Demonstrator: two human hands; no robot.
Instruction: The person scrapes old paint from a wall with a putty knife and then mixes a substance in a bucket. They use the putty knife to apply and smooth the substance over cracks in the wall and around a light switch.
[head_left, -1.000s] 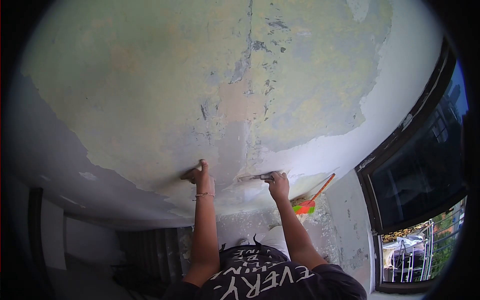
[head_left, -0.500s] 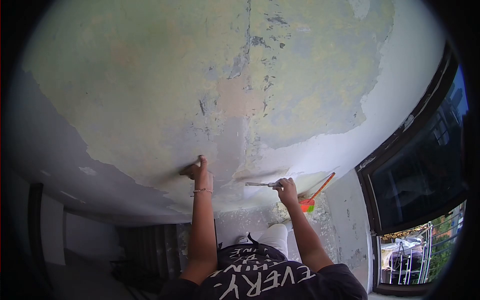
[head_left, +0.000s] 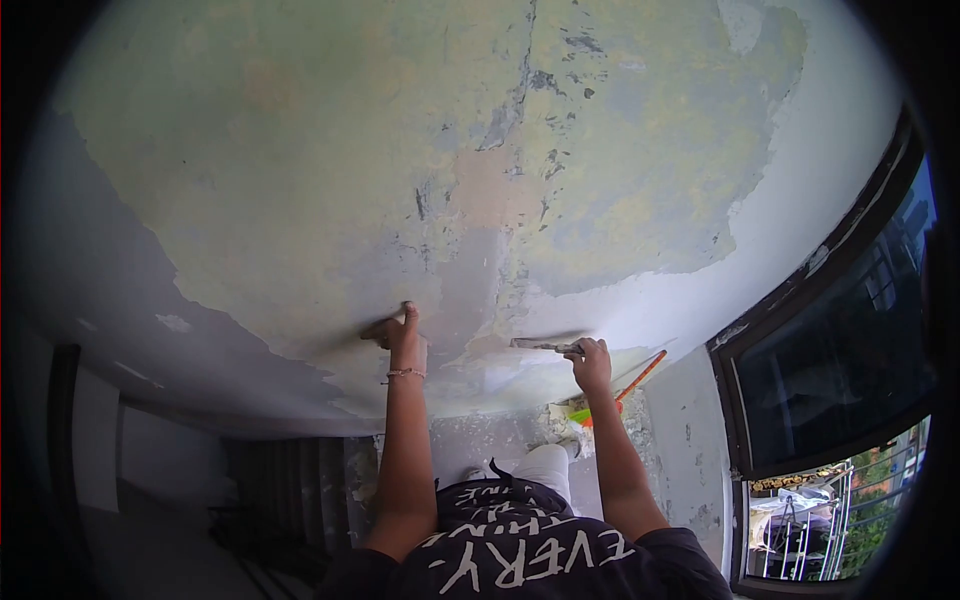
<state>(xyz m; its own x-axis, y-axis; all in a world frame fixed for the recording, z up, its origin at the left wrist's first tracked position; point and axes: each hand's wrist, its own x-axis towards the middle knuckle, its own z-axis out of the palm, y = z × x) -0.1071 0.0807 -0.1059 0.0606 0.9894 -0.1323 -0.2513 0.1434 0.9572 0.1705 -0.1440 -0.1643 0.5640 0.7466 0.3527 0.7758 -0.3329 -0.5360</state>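
My left hand is up against the patchy wall, thumb raised and the other fingers bent toward the left. Whether it holds anything is hard to make out in the dark shadow beside it. To the right, my right hand grips the handle of a flat scraper, whose blade points left along the lower part of the wall. Greenish, grey and pinkish patches cover the wall, and a dark crack runs down its upper middle.
An orange-handled broom with green bristles leans low behind my right arm. A dark-framed window is on the right, with a railing outside. Dark folded panels stand at lower left.
My right hand and the scraper have moved slightly right and up. My left hand has risen a little. The view has shifted slightly.
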